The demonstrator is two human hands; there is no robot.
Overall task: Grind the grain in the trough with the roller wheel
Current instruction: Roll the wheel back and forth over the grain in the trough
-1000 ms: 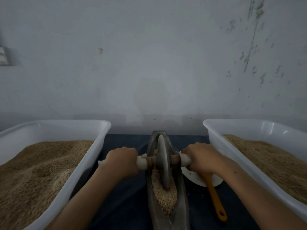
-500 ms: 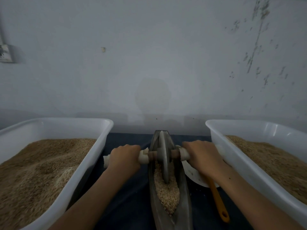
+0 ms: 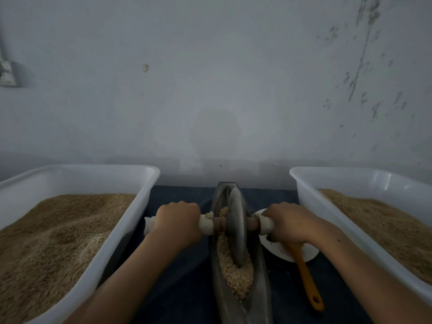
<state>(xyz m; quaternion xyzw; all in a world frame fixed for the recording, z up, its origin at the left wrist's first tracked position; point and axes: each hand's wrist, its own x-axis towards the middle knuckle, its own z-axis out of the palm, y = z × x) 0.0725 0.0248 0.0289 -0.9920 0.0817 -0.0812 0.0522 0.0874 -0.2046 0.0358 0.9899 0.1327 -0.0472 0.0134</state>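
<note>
Both hands (image 3: 178,220) grip the unmarked roller wheel (image 3: 236,226) handles.

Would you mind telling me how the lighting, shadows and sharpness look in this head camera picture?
Head view: dim, flat, bluish light; a faint shadow on the wall above the trough; a small glare streak on the right tub's inner wall; wide-angle bowing splays both tubs outward; grain in the left tub smears toward the lower corner, while the roller wheel and both hands, left hand, right hand, stay fairly sharp.
</note>
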